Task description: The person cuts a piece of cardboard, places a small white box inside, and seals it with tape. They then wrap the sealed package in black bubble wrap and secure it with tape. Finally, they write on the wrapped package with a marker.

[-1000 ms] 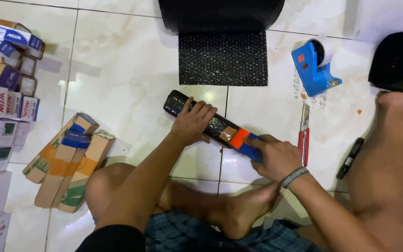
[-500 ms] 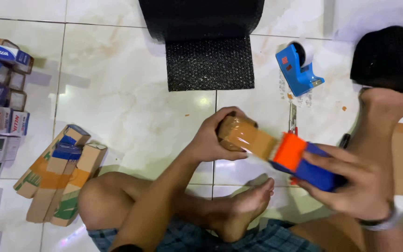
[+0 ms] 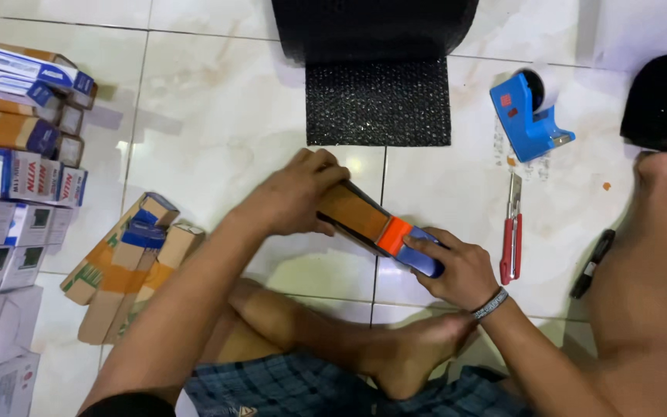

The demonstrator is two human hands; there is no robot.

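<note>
My left hand [image 3: 299, 193] presses down on one end of a long narrow parcel [image 3: 353, 210], wrapped in black bubble wrap with brown tape across it. In my right hand [image 3: 453, 266] is an orange and blue tape dispenser [image 3: 409, 245], held against the parcel's near end. The parcel lies slanted on the white tile floor in front of my crossed legs.
A black bubble wrap roll [image 3: 376, 73] lies unrolled at the top. A blue tape dispenser [image 3: 529, 112], red-handled scissors [image 3: 511, 239] and a black marker [image 3: 593, 262] are on the right. Stacked boxes [image 3: 17, 154] line the left; taped long boxes [image 3: 125, 262] lie near my knee.
The parcel was lifted and turned half a second ago; now it is back down on the floor, with brown tape on it and my right hand drawing the dispenser along it.
</note>
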